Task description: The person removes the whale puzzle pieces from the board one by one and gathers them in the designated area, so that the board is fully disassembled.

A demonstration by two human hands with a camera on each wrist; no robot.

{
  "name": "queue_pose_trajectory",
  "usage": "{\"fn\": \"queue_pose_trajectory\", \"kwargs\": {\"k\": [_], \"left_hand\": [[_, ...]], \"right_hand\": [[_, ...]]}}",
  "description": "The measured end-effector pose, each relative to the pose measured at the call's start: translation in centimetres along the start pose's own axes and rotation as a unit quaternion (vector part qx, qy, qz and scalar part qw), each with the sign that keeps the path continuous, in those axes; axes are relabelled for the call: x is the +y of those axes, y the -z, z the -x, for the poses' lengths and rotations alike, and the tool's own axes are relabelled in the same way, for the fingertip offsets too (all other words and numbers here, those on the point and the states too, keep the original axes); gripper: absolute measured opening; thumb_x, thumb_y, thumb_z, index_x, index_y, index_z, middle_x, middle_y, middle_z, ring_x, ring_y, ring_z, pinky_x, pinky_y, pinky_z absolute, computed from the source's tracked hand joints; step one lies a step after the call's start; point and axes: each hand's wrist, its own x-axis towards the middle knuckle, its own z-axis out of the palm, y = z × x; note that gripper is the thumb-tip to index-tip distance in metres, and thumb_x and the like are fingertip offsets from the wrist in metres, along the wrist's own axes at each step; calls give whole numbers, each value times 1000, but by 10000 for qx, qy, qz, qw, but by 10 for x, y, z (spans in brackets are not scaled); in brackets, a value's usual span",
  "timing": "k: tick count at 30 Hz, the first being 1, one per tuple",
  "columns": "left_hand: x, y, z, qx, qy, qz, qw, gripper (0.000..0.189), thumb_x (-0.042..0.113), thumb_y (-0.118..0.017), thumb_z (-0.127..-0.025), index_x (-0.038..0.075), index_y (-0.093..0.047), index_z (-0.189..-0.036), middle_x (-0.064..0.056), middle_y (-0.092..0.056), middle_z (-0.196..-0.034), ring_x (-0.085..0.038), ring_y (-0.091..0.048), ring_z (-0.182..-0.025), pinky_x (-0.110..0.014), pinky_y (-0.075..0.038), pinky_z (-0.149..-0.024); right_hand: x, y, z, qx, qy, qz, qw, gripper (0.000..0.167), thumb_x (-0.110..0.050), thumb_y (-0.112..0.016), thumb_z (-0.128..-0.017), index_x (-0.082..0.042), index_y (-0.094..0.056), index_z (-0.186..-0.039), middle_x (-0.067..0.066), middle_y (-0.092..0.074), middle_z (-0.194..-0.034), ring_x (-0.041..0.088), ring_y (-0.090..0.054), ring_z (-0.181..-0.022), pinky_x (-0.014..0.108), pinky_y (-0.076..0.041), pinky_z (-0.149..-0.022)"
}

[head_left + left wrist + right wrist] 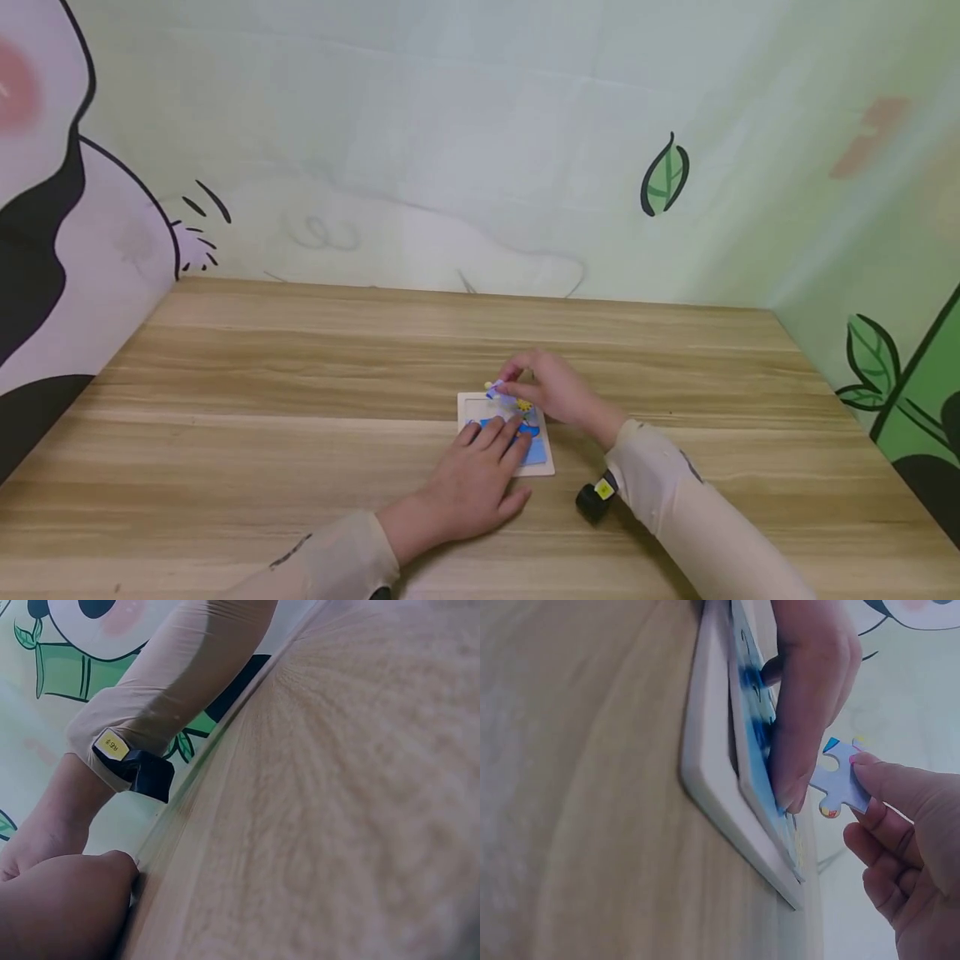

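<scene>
A small jigsaw puzzle in a pale frame [543, 468] lies on the table, its picture blue with a yellow sun. My right hand [553, 390] is over the far side of the frame and pinches a jigsaw piece [838, 780] between thumb and fingers. In the right wrist view the piece is pale with small coloured patches, held apart from the board. My left hand [480, 477] lies with extended fingers across the near left part of the puzzle, fingertips touching the pieces. Part of the picture is hidden beneath it.
The wooden table [262, 467] stretches out on all sides of the puzzle. A printed wall [420, 167] with cartoon figures and leaves borders its back and sides. On the right sleeve sits a black wrist camera [596, 498] with a yellow label.
</scene>
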Motion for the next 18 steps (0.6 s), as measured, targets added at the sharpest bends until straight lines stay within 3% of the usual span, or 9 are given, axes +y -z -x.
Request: {"fn": "queue_pose_trajectory", "kwargs": {"k": [8,18], "left_hand": [[0,0,1,-80,26,148,9999,62,52,-42,-96,12,-43,-144,-6,-44,-150,-23,-41,-135,-42,-36,-108],[0,1,0,-65,1,250,9997,62,51,-44,-96,11,-45,-143,-7,-44,-150,-25,-42,-133,-44,-38,-109]], "right_hand": [[3,2,2,131,-197,-429,9988,8,-19,-66,-91,-13,-70,-91,-1,-69,-88,10,-58,-83,24,-47,-74],[8,17,8,18,-208,-665,9976,11,-14,-64,-91,-7,-71,-96,4,-72,-90,10,-60,-83,30,-51,-82]]}}
